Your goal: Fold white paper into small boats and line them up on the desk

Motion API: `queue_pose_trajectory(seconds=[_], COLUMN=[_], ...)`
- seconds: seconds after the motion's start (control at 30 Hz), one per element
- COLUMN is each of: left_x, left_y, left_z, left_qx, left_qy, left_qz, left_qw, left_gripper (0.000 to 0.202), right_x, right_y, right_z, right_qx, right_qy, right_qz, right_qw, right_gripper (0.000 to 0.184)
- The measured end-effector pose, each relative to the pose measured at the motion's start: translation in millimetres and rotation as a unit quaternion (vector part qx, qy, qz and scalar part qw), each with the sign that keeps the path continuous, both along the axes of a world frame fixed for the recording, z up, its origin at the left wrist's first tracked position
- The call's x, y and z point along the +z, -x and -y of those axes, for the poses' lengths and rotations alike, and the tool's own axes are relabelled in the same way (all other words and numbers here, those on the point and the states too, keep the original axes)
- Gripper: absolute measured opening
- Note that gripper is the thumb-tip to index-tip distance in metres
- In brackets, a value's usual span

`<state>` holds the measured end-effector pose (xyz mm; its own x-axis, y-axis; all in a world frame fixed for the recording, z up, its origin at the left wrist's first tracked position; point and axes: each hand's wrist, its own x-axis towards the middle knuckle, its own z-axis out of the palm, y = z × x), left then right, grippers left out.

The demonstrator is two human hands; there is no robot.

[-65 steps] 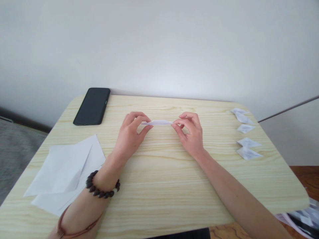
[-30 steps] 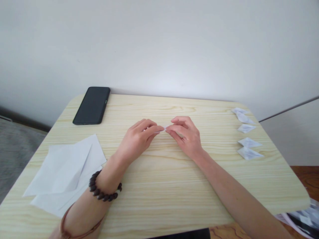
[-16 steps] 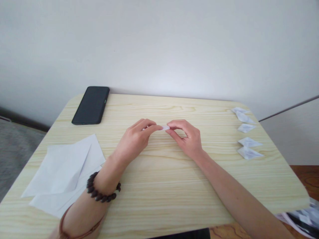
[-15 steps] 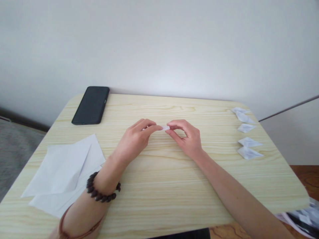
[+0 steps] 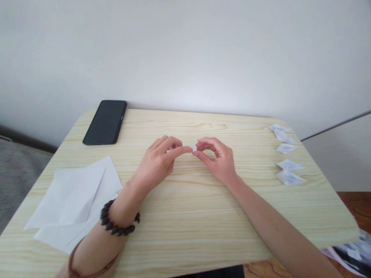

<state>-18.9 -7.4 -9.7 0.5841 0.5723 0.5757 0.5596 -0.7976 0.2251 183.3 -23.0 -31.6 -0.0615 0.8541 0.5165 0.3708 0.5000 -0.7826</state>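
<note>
Over the middle of the table, a small folded piece of white paper [image 5: 194, 148] is held between my two hands. My left hand [image 5: 160, 156] has its thumb stretched along the paper, its fingers curled behind; part of the paper shows between them. My right hand [image 5: 218, 158] pinches the paper's right end between thumb and fingertips. Most of the paper's shape is hidden by the fingers. To the right lie several small folded white paper pieces [image 5: 286, 149], pointed at their ends, in a column near the table's right edge.
A black phone [image 5: 106, 122] lies at the back left of the wood-grain table [image 5: 185, 224]. Loose white paper sheets [image 5: 68, 197] overlap at the left, partly under my left forearm. A pale wall [image 5: 185, 54] stands behind the table. A dark object [image 5: 214, 272] shows at the bottom edge.
My left thumb has slid right along the folded paper, toward my right fingertips. The left fingers have lifted slightly, and more paper shows between them. The things on the table stay put.
</note>
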Motion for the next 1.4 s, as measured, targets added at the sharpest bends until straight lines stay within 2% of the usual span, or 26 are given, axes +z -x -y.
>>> queue_pose_trajectory(seconds=[0.17,0.33,0.53,0.63,0.73,0.93,1.0,1.13,1.4], left_x=[-0.4,-0.3,-1.3,-2.5,-3.5,-2.8,-2.5,-2.4,2.2], left_y=[0.1,-0.2,-1.5,0.7,3.8,5.4,6.0,7.5,5.2], left_z=[0.0,0.1,0.8,-1.9,-5.4,-6.4,-6.7,-8.3,-6.0], left_qx=[0.006,-0.008,0.002,0.020,0.020,0.008,0.014,0.016,0.036], left_qy=[0.013,0.030,0.050,0.049,0.063,0.144,0.177,0.219,0.253], left_qz=[0.005,0.024,0.080,0.076,0.036,0.051,0.052,0.045,0.065], left_qw=[1.000,0.999,0.995,0.996,0.997,0.988,0.983,0.975,0.965], left_gripper=[0.035,0.025,0.019,0.026,0.024,0.022,0.023,0.023,0.026], right_x=[5.3,6.9,7.6,7.2,4.6,-0.4,0.8,4.2,-1.0], right_y=[-0.4,-0.4,-0.8,-1.7,-3.1,-3.6,-3.1,-3.0,-5.7], right_z=[0.8,1.5,2.3,2.7,1.9,-3.0,-4.0,-4.4,-5.7], right_qx=[-0.006,-0.002,0.014,0.010,0.005,0.061,0.056,0.039,0.082], right_qy=[-0.009,-0.037,-0.049,-0.026,0.031,0.074,0.081,0.112,0.141], right_qz=[0.056,0.078,0.088,0.054,-0.009,-0.118,-0.146,-0.157,-0.204], right_qw=[0.998,0.996,0.995,0.998,0.999,0.988,0.984,0.980,0.965], right_gripper=[0.008,0.005,0.006,0.005,0.009,0.013,0.014,0.020,0.024])
